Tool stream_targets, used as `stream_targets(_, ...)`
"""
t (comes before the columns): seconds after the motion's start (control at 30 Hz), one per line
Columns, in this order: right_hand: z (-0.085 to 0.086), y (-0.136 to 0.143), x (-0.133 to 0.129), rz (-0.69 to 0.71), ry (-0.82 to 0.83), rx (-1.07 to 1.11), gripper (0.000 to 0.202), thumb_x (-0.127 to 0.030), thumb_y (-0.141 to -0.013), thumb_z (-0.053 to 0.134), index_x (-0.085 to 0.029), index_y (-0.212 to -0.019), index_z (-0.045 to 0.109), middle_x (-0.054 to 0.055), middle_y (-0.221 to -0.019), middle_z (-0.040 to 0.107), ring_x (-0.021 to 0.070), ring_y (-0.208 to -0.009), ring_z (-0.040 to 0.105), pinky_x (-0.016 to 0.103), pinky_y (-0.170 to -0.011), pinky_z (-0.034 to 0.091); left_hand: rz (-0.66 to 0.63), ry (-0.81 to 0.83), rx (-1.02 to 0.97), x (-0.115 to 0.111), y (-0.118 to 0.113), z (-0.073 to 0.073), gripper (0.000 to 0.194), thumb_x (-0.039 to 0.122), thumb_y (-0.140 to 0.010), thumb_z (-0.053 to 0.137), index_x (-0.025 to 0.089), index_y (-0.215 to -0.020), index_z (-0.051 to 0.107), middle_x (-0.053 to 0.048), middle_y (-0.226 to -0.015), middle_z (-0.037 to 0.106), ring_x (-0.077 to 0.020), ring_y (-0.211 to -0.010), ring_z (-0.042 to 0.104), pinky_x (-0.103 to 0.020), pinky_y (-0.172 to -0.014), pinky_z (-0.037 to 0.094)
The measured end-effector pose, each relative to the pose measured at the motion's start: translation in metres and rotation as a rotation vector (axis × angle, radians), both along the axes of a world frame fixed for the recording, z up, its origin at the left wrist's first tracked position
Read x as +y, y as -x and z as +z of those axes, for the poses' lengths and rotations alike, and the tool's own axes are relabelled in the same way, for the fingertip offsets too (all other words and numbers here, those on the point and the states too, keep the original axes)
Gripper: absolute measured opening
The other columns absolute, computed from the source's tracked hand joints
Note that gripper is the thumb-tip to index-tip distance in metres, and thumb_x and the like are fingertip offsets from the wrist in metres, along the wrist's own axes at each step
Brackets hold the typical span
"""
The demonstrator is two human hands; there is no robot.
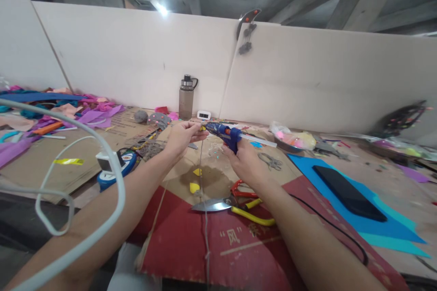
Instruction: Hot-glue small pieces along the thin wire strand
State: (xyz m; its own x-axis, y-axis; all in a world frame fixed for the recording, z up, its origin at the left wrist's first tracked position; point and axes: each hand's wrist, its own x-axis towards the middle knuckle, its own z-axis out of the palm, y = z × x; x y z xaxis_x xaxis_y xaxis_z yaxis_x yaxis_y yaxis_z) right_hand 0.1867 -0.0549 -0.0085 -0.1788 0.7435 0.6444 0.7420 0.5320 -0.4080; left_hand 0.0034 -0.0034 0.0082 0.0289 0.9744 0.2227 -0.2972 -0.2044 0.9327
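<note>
Facing us is a long white partition (136, 54), and before it, under our forearms, lies a red-and-tan cardboard sheet (170, 232). To its right we see a blue paper sheet (368, 218) with a black smartphone (348, 193) lying on it. A grey-tinted water bottle (186, 100) stands upright near the partition. Above the cardboard, our right hand (247, 159) is wrapped around the handle of a blue hot glue gun (218, 128), its nozzle pointing toward our left hand (184, 136); we cannot tell whether the trigger is pressed. Below, a steel blade (211, 205) rests among red handles (239, 187) and yellow handles (252, 218), which overlap. A translucent glue stick (261, 140) juts from the gun's rear. Two yellow cut pieces (194, 187) lie on the cardboard beside a thin grey cord (205, 232). Our left fingers pinch narrowly on a small yellow piece (202, 127) right by the nozzle, mostly hidden by our fingertips.
</note>
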Motion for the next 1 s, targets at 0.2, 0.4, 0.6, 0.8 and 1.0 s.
stream_targets(0.2, 0.0000, 0.0015, -0.0017, -0.011, 0.001, -0.021, 0.030, -0.032, -0.089, 0.044, -0.016, -0.111, 0.056, 0.015, -0.114, 0.063, 0.0276, -0.108, 0.058, 0.041, -0.090, 0.046, 0.008, 0.017, 0.005, -0.0005, -0.0013, 0.0012, 0.011, 0.017, -0.078, 0.064, 0.010, -0.070, 0.060, -0.005, -0.066, 0.069, -0.0133, -0.059, 0.067, -0.030, -0.070, 0.057)
stream_targets(0.4, 0.0029, 0.0014, -0.0044, 0.000, 0.008, -0.026, 0.029, -0.033, -0.089, 0.042, -0.017, -0.109, 0.056, 0.015, -0.115, 0.063, 0.0272, -0.110, 0.057, 0.041, -0.091, 0.045, 0.021, -0.017, 0.010, 0.0021, 0.0011, -0.0010, 0.013, 0.021, -0.076, 0.067, 0.010, -0.073, 0.062, -0.006, -0.069, 0.069, -0.0136, -0.063, 0.068, -0.030, -0.071, 0.057)
stream_targets(0.6, 0.0026, 0.0013, -0.0044, -0.009, 0.012, -0.008, 0.029, -0.033, -0.088, 0.043, -0.018, -0.109, 0.057, 0.014, -0.110, 0.065, 0.0279, -0.108, 0.058, 0.042, -0.090, 0.046, 0.038, -0.065, -0.002, 0.0035, 0.0038, -0.0015, 0.015, 0.023, -0.075, 0.068, 0.010, -0.074, 0.062, -0.007, -0.072, 0.070, -0.0143, -0.067, 0.069, -0.030, -0.073, 0.057)
stream_targets(0.8, 0.0035, 0.0027, -0.0055, -0.025, 0.026, -0.024, 0.026, -0.033, -0.088, 0.043, -0.017, -0.102, 0.058, 0.016, -0.108, 0.065, 0.0297, -0.108, 0.058, 0.043, -0.090, 0.046, -0.002, -0.040, 0.018, 0.0032, 0.0016, -0.0031, 0.015, 0.025, -0.075, 0.068, 0.011, -0.073, 0.061, -0.005, -0.071, 0.069, -0.0132, -0.063, 0.068, -0.030, -0.071, 0.057)
stream_targets(1.0, 0.0039, 0.0024, -0.0061, -0.034, 0.032, -0.027, 0.029, -0.031, -0.088, 0.043, -0.015, -0.109, 0.056, 0.016, -0.113, 0.064, 0.0290, -0.108, 0.058, 0.041, -0.090, 0.046, 0.017, -0.042, 0.023, 0.0021, 0.0015, -0.0014, 0.016, 0.025, -0.075, 0.068, 0.011, -0.074, 0.062, -0.006, -0.071, 0.069, -0.0137, -0.064, 0.068, -0.030, -0.072, 0.057)
